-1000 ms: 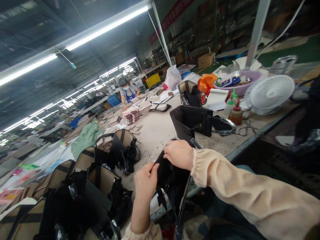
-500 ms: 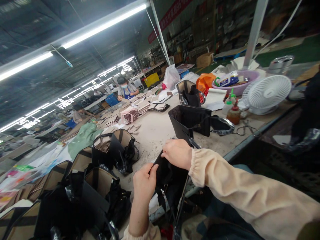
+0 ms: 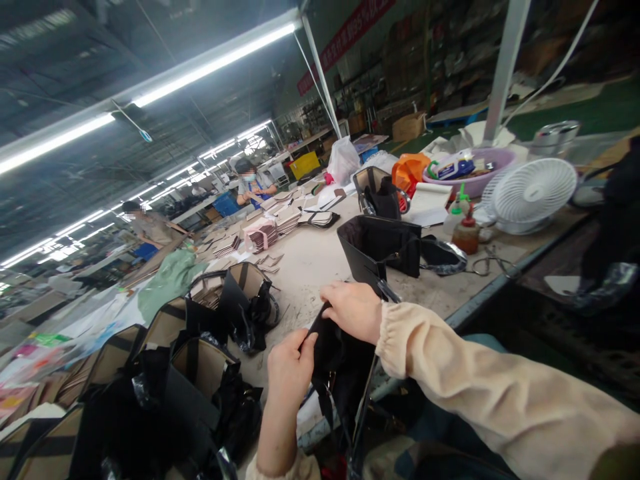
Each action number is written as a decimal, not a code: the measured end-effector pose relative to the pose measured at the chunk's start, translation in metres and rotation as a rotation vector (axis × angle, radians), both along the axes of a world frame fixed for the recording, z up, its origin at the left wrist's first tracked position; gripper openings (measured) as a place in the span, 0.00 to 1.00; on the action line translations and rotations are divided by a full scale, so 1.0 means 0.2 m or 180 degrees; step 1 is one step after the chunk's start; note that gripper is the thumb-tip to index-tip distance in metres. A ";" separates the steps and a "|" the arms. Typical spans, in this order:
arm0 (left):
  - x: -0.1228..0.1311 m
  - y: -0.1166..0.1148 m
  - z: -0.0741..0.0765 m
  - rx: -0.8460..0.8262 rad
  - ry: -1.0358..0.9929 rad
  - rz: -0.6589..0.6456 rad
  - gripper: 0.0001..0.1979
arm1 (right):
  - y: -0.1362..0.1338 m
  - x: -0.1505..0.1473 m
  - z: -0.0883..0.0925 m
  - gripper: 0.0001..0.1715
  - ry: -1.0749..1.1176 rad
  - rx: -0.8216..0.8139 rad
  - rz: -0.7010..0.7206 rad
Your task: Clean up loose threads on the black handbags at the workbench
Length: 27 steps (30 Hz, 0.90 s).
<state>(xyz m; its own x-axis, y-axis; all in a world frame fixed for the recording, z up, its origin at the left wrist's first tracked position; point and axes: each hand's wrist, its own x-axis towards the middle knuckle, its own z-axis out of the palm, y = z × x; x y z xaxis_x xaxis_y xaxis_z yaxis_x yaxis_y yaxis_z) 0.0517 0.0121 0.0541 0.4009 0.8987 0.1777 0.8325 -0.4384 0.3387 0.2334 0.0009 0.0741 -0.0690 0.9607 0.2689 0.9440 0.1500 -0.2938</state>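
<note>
A black bag hangs over the near edge of the worktable, between my hands. My left hand pinches its upper rim, thumb on the inner side. Further along that same rim, my right hand is closed with the fingers curled over the edge. The lower part of the bag drops toward my lap and is partly hidden. Just beyond my right hand stands an open black bag with its handle lying to the right. Several black bags with tan insides crowd the table at the left.
Stacks of cut pieces lie across the worktable. To the right are a white fan, a glue bottle, scissors and a purple basin. A co-worker works at the far end.
My hands keep their hold on the bag's rim and have barely shifted. The camera view has tilted slightly. Another person in the left background now stands more upright.
</note>
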 end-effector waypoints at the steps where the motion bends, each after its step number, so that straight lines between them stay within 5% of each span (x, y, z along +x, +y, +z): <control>1: 0.00 0.00 0.00 -0.0031 -0.0008 -0.0020 0.17 | 0.00 0.00 0.00 0.15 0.0014 0.0037 0.0011; 15: 0.11 0.09 0.08 0.0096 0.0744 0.0061 0.17 | 0.05 0.01 0.01 0.10 -0.0007 -0.0154 0.0275; 27: 0.18 0.17 0.06 0.0205 0.1098 0.0316 0.18 | -0.14 -0.03 0.06 0.24 0.0124 -0.0039 -0.0236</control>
